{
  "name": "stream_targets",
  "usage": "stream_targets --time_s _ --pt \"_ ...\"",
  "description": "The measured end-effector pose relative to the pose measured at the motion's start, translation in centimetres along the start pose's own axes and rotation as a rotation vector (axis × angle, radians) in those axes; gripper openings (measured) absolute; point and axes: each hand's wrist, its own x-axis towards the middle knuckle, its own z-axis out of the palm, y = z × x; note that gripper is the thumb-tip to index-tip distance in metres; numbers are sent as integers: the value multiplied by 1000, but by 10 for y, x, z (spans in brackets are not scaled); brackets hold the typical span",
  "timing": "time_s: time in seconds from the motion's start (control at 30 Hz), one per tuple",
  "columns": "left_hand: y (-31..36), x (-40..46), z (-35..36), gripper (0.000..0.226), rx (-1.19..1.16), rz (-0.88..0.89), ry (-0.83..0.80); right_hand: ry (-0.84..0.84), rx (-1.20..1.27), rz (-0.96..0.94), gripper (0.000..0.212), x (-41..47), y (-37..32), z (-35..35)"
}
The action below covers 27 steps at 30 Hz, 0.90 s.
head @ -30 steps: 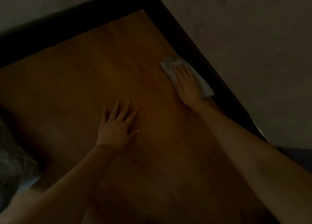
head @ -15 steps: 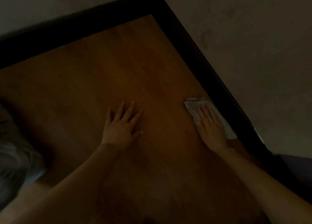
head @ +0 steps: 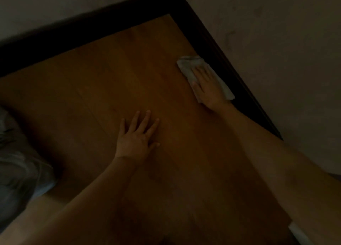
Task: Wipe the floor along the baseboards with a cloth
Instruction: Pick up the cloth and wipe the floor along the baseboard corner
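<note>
Dim room corner: wooden floor bounded by dark baseboard.
Your hands are well apart. Your left hand lies flat, fingers spread, on bare boards mid-floor. Your right hand presses palm-down, fingers extended, on the pale cloth, which lies on the floor just beside the right-hand baseboard, near the corner.
</note>
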Motion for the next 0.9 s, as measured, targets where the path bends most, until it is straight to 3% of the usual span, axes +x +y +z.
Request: stream_targets --time_s 0.2,0.3,0.47,0.6,0.7,0.8,0.9 --pt "1 1 -4 72 28 1 -30 -14 -24 142 67 -143 29 15" --pt "1 0 -5 73 26 -1 -25 3 24 147 66 -103 15 11" --pt "0 0 -3 72 17 -9 -38 50 -62 -29 59 70 -20 4" --pt "2 1 -3 72 4 -17 -44 -2 -126 64 78 181 -39 1" --pt "2 0 -5 72 -9 -16 -58 60 -73 86 72 173 -52 -6" --pt "3 -1 -6 71 -21 -11 -47 195 -35 207 57 105 -58 2" --pt "3 0 -7 71 -23 -12 -52 259 -48 254 56 67 -52 14"
